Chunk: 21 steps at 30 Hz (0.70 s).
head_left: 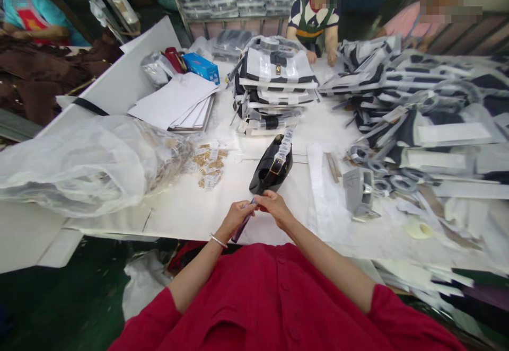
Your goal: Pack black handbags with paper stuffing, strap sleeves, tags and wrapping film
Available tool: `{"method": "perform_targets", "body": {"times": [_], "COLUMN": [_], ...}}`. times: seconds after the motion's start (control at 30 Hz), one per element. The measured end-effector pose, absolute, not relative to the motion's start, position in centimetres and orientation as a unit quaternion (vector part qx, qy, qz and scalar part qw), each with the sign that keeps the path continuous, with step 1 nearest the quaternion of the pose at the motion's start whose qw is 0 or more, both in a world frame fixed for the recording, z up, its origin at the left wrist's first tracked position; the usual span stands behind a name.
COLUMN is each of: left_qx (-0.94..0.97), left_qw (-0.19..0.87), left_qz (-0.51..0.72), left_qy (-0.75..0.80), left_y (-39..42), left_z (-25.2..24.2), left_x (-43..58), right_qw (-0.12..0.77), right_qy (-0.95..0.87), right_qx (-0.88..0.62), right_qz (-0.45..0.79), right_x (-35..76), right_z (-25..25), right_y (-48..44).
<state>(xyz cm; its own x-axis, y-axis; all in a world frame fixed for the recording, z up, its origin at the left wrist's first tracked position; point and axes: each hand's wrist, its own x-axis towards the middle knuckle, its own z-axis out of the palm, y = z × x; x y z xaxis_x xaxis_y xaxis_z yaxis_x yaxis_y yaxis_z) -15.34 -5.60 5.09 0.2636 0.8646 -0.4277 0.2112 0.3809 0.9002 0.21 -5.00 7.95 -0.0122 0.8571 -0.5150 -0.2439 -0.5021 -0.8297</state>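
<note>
A small black handbag with gold-coloured metal trim lies on the white table in front of me. Clear wrapping covers part of its far end. From its near end a dark strap runs toward my body. My left hand has its fingers closed around this strap. Beside it, my right hand pinches the strap close to the bag, thumb and fingers together. The fingertips of both hands nearly meet, and they hide the short stretch of strap between them.
Small brown-and-white tags lie left of the bag, near a large clear plastic bag. Stacked wrapped bags stand behind. At right are a tape dispenser and many wrapped straps and bags. Co-workers sit across the table.
</note>
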Motion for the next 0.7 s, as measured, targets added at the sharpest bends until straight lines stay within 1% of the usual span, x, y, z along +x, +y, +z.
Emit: {"method": "perform_targets", "body": {"times": [0.2, 0.33, 0.47, 0.6, 0.7], "left_qx": [0.508, 0.5, 0.47, 0.466, 0.466], "left_qw": [0.587, 0.606, 0.602, 0.583, 0.58], "left_qz": [0.256, 0.26, 0.282, 0.286, 0.28], "left_qy": [0.576, 0.562, 0.58, 0.601, 0.606], "left_y": [-6.1, -6.3, -6.6, -6.7, -6.7], "left_z": [5.6, 6.0, 6.4, 6.9, 7.3], "left_x": [-14.7, -14.6, -14.3, -14.0, -13.6], "right_qw": [0.454, 0.453, 0.43, 0.387, 0.384], "right_qy": [-0.282, -0.272, -0.251, -0.262, -0.316], "right_qx": [-0.575, -0.575, -0.578, -0.558, -0.563], "right_qz": [0.62, 0.625, 0.646, 0.685, 0.659], "right_x": [0.2, 0.1, 0.2, 1.5, 5.0], "right_z": [7.0, 6.5, 6.4, 6.7, 6.8], "right_y": [-5.7, -5.3, -4.7, -4.5, -5.1]}}
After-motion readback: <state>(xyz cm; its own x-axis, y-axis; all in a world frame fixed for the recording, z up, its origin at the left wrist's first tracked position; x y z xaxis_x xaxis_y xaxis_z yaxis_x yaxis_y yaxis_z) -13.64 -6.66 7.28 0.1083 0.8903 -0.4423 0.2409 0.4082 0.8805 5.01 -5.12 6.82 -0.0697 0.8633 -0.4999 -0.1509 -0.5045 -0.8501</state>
